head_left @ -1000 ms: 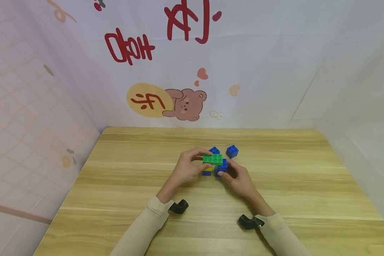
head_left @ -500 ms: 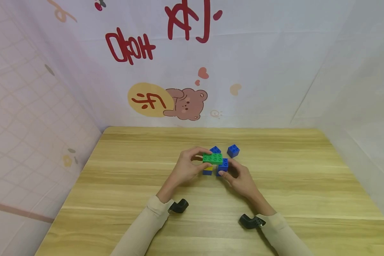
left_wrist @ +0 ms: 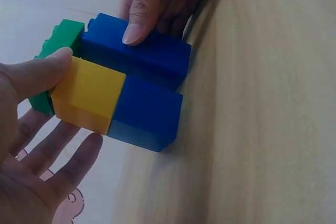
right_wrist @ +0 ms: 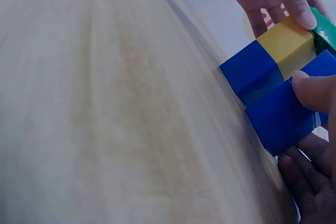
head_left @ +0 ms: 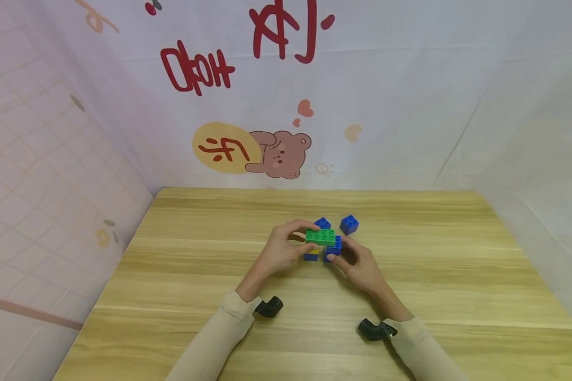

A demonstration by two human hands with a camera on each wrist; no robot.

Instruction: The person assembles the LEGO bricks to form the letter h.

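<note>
My left hand [head_left: 282, 248] pinches a green brick [head_left: 320, 237] between thumb and fingers. The green brick overhangs a yellow brick [left_wrist: 89, 95], which sits on a blue brick [left_wrist: 147, 114]. Beside that stack, my right hand [head_left: 362, 269] grips a tall blue piece [left_wrist: 163, 59], its thumb pressed on the near face. In the left wrist view the green brick's far end lies right at the tall blue piece's studded top. The left thumb tip lies where the green and yellow bricks meet.
Just behind the hands, a blue brick [head_left: 322, 222] shows partly past the green one. Another blue brick [head_left: 349, 225] stands to its right on the wooden table [head_left: 314, 338]. A printed cloth wall [head_left: 400, 95] rises behind the table's far edge.
Both hands keep the same hold on the bricks. The whole head view has shifted slightly, so everything appears a little further right.
</note>
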